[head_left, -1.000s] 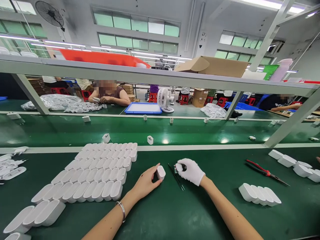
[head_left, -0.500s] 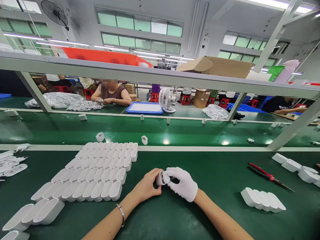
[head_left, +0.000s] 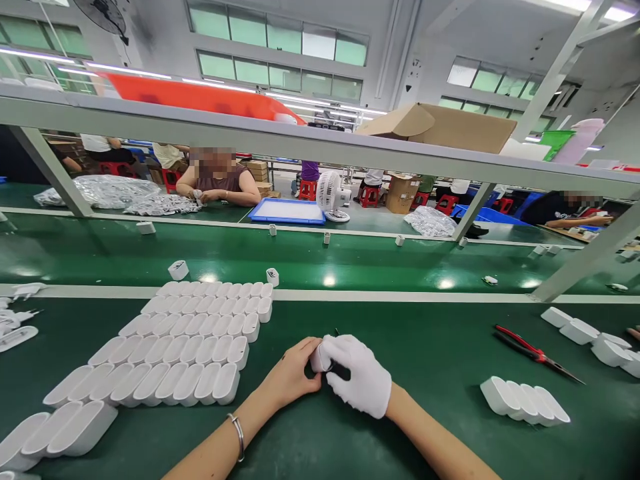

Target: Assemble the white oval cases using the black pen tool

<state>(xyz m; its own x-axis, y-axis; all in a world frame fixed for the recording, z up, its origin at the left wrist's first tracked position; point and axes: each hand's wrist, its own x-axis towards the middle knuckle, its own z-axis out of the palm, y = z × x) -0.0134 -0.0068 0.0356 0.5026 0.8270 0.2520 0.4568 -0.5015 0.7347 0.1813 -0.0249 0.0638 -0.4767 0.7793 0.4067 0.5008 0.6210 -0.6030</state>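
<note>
My left hand, bare with a bracelet on the wrist, grips a small white plastic shell low over the green table. My right hand, in a white glove, presses against the same shell from the right, its fingers curled over it. Most of the shell is hidden between the two hands. A thin dark tool pokes out just behind the glove. Rows of identical white shells lie to the left of my hands.
A short row of white shells lies at the right, red-handled pliers behind it. Loose shells ride the green conveyor beyond. A person works across the belt; a metal shelf spans overhead.
My two hands have come together: the gloved right hand moved left from the dark tool to the shell in my left hand and now covers it. Parts on the conveyor drifted left.
</note>
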